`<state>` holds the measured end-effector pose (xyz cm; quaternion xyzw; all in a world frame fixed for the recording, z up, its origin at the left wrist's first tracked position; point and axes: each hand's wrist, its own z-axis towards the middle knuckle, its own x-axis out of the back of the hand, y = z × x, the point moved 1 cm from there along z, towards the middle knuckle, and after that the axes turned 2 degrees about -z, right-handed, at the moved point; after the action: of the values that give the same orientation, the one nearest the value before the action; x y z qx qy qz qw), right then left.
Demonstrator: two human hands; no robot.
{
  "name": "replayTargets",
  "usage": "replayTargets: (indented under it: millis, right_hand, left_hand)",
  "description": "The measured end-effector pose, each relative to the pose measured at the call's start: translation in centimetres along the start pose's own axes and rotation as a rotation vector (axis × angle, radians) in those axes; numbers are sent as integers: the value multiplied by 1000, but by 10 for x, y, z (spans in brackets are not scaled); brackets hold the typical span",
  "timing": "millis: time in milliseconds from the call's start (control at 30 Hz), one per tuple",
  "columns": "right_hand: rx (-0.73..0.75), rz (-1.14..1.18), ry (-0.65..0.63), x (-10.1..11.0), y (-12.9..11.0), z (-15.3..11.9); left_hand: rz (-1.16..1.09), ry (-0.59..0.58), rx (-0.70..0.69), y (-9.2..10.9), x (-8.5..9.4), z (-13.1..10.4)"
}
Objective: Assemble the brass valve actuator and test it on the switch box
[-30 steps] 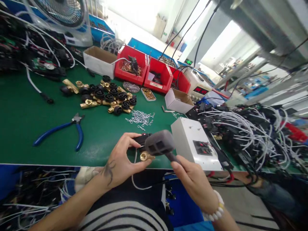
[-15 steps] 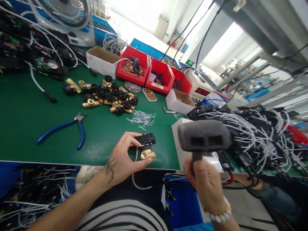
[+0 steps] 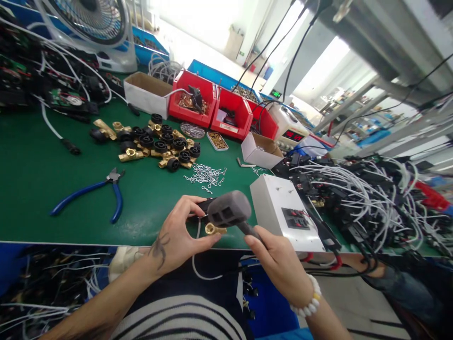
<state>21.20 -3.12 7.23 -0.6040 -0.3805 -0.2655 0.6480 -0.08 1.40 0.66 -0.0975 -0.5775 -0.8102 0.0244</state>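
My left hand (image 3: 179,236) pinches a small brass valve with a black top (image 3: 209,218) on the green table's front edge; a white wire hangs from it. My right hand (image 3: 279,262) grips the handle of a grey rubber mallet (image 3: 228,208), whose head rests down on the valve's black top. The valve is mostly hidden behind the mallet head.
A white switch box (image 3: 279,208) stands just right of the hands. Blue-handled pliers (image 3: 92,193) lie left. A cluster of brass valves (image 3: 155,144), loose metal clips (image 3: 207,174), red bins (image 3: 208,101), cardboard boxes and a heap of white-wired parts (image 3: 357,189) fill the rest.
The mallet was raised to the right half a second ago; now it is back down on the valve. My left hand has kept its hold on the valve.
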Motion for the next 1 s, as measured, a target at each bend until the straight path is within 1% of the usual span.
replayTargets:
  millis: [100, 133, 167, 267, 300, 333, 433, 467, 500, 600, 633, 667, 800, 833, 867, 967, 1000]
  right_hand:
    - [33, 215, 159, 2, 1, -2]
    - [31, 239, 173, 2, 2, -2]
    - [21, 214, 156, 1, 2, -2]
    - [-23, 6, -13, -2, 0, 1]
    - [-26, -21, -38, -2, -1, 2]
    - [-19, -2, -22, -1, -1, 2]
    - [22, 173, 164, 3, -2, 1]
    - [25, 191, 193, 3, -2, 1]
    - [19, 166, 181, 2, -2, 1]
    - [-21, -42, 2, 0, -3, 4]
    - [-25, -77, -31, 0, -4, 4]
    - [-23, -68, -22, 2, -4, 4]
    - [15, 156, 193, 7, -3, 2]
    - [13, 161, 190, 6, -3, 2]
    - [3, 129, 147, 4, -4, 3]
    - [-37, -36, -51, -1, -6, 7]
    - [-36, -46, -71, -1, -7, 7]
  left_hand:
    - [0, -1, 6, -1, 1, -1]
    - [-1, -3, 7, -1, 1, -1]
    - [-2, -4, 8, -1, 1, -1]
    - [2, -3, 8, 0, 0, 1]
    - [3, -2, 8, 0, 0, 1]
    - [3, -2, 10, 1, -1, 2]
    - [0, -5, 16, 1, -1, 2]
    - [-2, -7, 17, 2, -1, 2]
    - [-5, -8, 17, 2, -1, 2]
    - [-12, -8, 20, 3, 0, 1]
    - [-12, -6, 24, 2, 0, 1]
    - [-12, -6, 33, 2, 0, 1]
    - [-31, -14, 72, 0, -1, 0]
    - [-36, -17, 80, -1, -1, 0]
    - [-40, -16, 86, -1, -1, 0]
    - [-44, -6, 90, 1, -2, -1]
    - [-42, -2, 92, 2, -2, -1]
